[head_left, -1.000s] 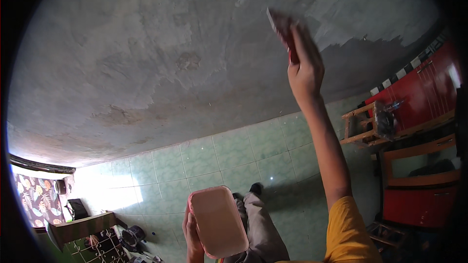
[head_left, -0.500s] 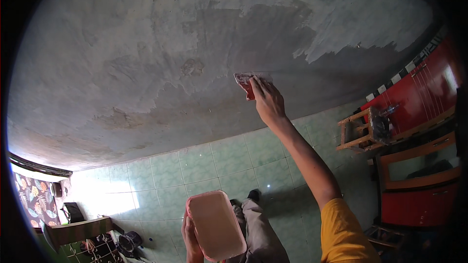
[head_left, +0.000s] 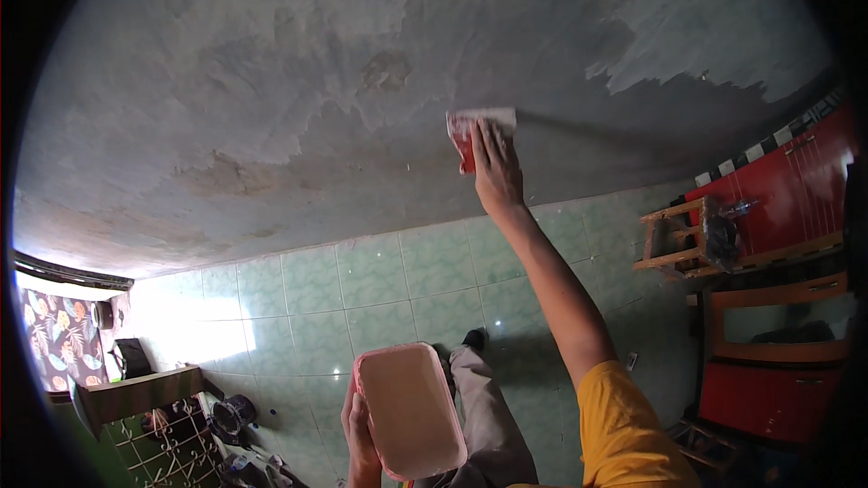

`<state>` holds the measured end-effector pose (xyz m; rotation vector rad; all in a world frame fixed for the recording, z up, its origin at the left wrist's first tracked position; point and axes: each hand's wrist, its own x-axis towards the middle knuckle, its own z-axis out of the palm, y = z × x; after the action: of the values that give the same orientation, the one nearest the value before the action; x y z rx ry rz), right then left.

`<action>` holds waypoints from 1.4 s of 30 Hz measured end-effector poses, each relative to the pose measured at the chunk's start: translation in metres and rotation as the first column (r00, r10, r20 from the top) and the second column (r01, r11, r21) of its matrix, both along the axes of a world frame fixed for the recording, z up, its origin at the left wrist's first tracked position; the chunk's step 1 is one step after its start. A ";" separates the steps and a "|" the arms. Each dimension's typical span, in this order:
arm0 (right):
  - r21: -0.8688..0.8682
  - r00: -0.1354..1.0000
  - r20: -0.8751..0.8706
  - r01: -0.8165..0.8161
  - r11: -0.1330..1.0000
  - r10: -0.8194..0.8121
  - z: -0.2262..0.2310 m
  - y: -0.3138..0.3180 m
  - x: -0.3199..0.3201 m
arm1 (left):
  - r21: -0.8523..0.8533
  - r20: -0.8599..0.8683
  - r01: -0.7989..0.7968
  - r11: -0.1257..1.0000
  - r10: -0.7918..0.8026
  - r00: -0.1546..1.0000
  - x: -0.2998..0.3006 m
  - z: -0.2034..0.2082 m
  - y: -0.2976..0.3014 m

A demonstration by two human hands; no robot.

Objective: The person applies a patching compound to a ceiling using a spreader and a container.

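My right hand (head_left: 495,165) grips a red putty scraper (head_left: 467,152), its fingers stretched along the back. The scraper's wide pale blade (head_left: 484,115) is smeared with white filler and lies at the surface of the grey wall (head_left: 298,45); I cannot tell how firmly it presses. Around it the wall is patchy, with darker grey areas beside lighter ones. Low in the view, my left hand (head_left: 359,429) supports a pink-rimmed rectangular tub (head_left: 411,411) by its left side. The tub's inside looks pale and smooth; how much it holds is unclear.
Green tiles (head_left: 371,267) cover the floor below the wall. A wooden stool (head_left: 674,239) stands at the right by red cabinets (head_left: 782,181). At lower left are a wooden-topped metal rack (head_left: 163,393) and a dark bucket (head_left: 232,416).
The view has shifted, moving the wall marks rightward and up. Against those marks, my right hand and scraper sit lower, with more of the blade showing. The tub stays in my left hand.
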<state>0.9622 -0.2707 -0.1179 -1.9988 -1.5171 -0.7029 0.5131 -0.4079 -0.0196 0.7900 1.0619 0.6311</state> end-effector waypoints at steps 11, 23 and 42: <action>0.175 0.998 0.069 -0.024 0.984 0.012 0.085 0.044 -0.031 | 0.009 0.033 -0.119 0.993 0.118 0.992 -0.029 -0.009 0.005; 0.025 0.685 -0.729 0.021 0.999 0.004 -0.016 -0.019 -0.060 | -0.010 0.093 -0.184 0.983 0.184 0.979 -0.032 0.006 0.017; 0.243 -0.125 -0.961 0.050 0.969 0.247 0.310 -0.258 -0.157 | 0.415 0.139 0.013 0.910 -0.078 0.987 0.110 0.168 0.020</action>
<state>0.8051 -0.5288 0.1917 -1.3647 -0.4468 0.7745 0.6235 -0.3879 0.1488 1.1114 0.7736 0.8782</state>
